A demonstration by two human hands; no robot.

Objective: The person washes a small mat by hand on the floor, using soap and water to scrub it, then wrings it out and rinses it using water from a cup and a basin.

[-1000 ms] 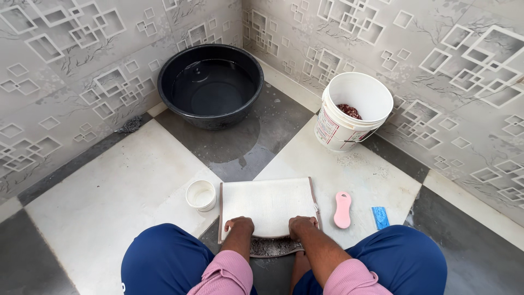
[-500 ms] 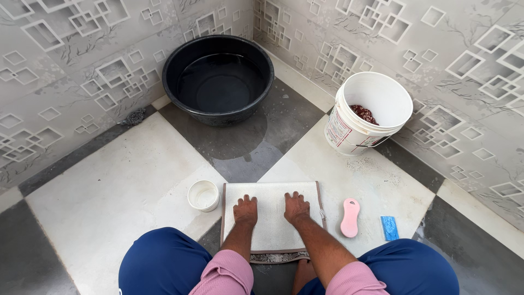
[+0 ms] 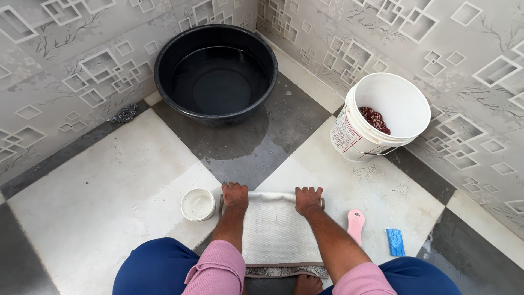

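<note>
Both hands (image 3: 271, 198) on white mat (image 3: 277, 232)

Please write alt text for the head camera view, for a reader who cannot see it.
A person crouching on a tiled floor presses the left hand and right hand on the far edge of a white textured mat. Beside it lie a small white tub, a pink plastic brush and a blue bar. Farther off stand a black round basin and a white plastic bucket.
</note>
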